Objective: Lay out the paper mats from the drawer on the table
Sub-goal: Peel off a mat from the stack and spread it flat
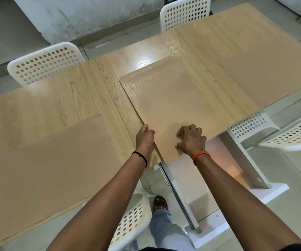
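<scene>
Three paper mats lie on the wooden table (pixel 70 91); the middle mat (pixel 178 105) is under both hands. Left hand (pixel 144 136): fingers curled, gripping the mat's left edge near its near corner. Right hand (pixel 191 139): fingers (pixel 181 132) bent, tips pressing down on the mat surface just inside its near edge; whether the thumb hooks under the edge cannot be told. Left mat (pixel 55 160) lies well to the left of the left-hand fingers; right mat (pixel 273 78) lies beyond and to the right of the right-hand fingers.

Risk, as a judgement: the near corner of the middle mat overhangs the table edge just behind the right-hand fingers, so release without a push forward could let the sheet tip or slide off. The table looks glossy, hence low friction. Uneven pull by the two hands could skew the mat against its neighbours, and pinching the thin edge could crease it.

Materials: the mats are thin, flat, tan rectangles with rounded corners and a fine embossed dot pattern. The table is pale wood-grain laminate. White perforated plastic chairs (pixel 46 62) stand around it.
</scene>
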